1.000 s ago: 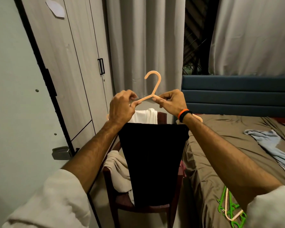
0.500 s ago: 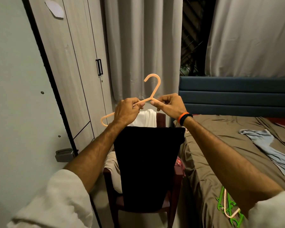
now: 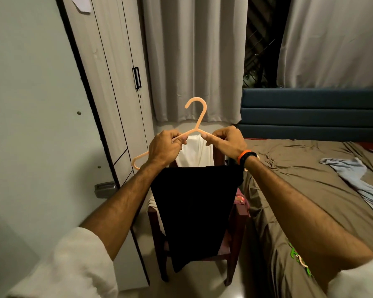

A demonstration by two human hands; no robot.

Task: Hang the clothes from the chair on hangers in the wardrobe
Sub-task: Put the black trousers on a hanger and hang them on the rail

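Both of my hands hold a peach plastic hanger [image 3: 197,119] up in front of me. My left hand [image 3: 165,148] grips its left shoulder and my right hand [image 3: 226,143] grips its right shoulder. A black garment [image 3: 194,211] hangs folded from the hanger's lower bar, which is hidden. Behind it stands a dark wooden chair [image 3: 235,237] with white clothes [image 3: 196,152] draped over its back. The wardrobe [image 3: 116,82] with shut doors and a black handle is at the left.
An open door panel [image 3: 41,125] fills the left side, close to my left arm. A bed with a brown sheet [image 3: 299,190] is at the right, with a light blue garment [image 3: 353,181] and green and peach hangers [image 3: 299,259] on it. Grey curtains [image 3: 196,57] hang behind.
The hanger's left end has come out from behind my left hand and now shows. The hanger with the black garment has shifted slightly left, towards the wardrobe.
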